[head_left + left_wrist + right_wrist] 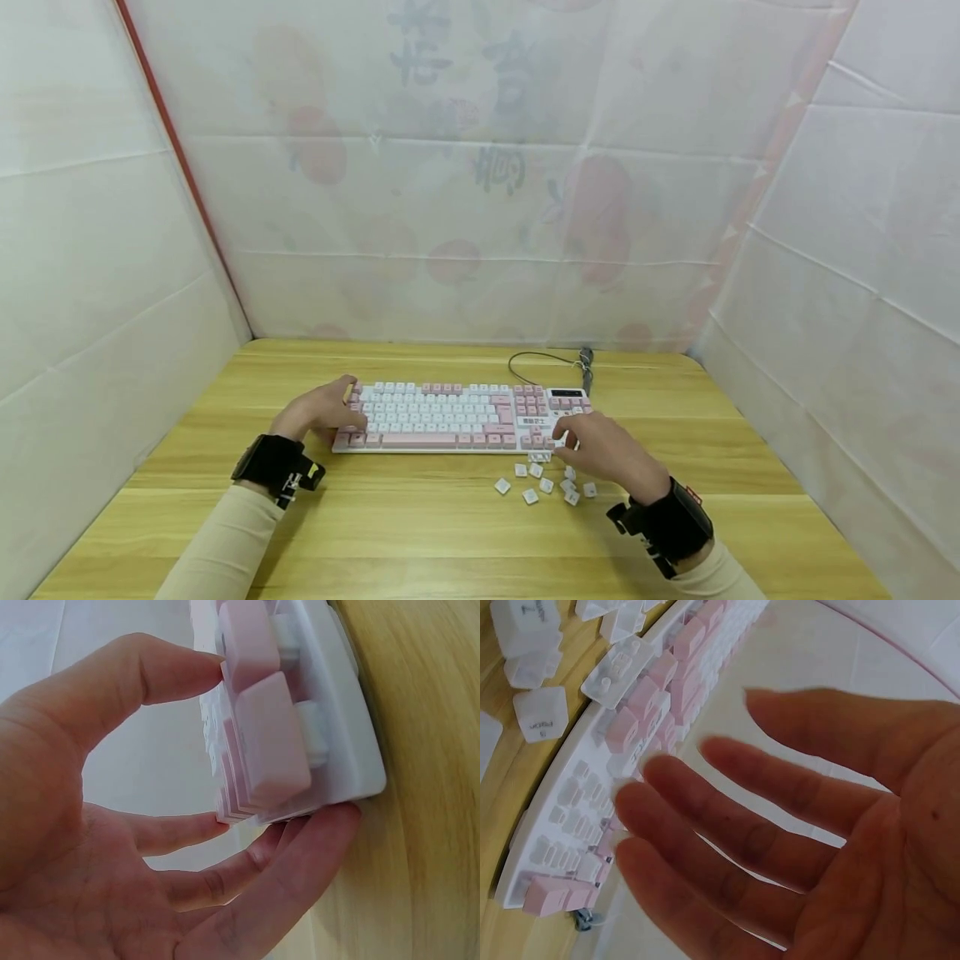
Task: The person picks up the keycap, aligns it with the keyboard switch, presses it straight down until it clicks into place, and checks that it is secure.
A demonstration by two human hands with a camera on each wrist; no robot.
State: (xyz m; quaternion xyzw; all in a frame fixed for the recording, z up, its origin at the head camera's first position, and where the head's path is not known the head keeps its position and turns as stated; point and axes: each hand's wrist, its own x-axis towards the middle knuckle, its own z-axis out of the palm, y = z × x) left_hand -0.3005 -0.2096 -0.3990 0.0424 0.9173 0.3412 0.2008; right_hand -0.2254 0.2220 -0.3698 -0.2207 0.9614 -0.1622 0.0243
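Note:
A pink and white keyboard [420,439] lies on the wooden table. At its left end, my left hand [318,410] holds the edge. The left wrist view shows the thumb against the pink keys [274,742] and the fingers along the side. Over the number pad, my right hand [607,450] hovers with loosely bent, spread fingers and nothing between them. Bare key sockets [570,795] show on that pad in the right wrist view. Several loose white keycaps [530,497] lie before the keyboard. A wider upturned keycap [616,673] rests at its front edge.
A dark cable [540,353] with a tied bundle [587,367] lies behind the keyboard's right end. Whitish sheets [480,208] enclose the table [420,533] at the back and both sides.

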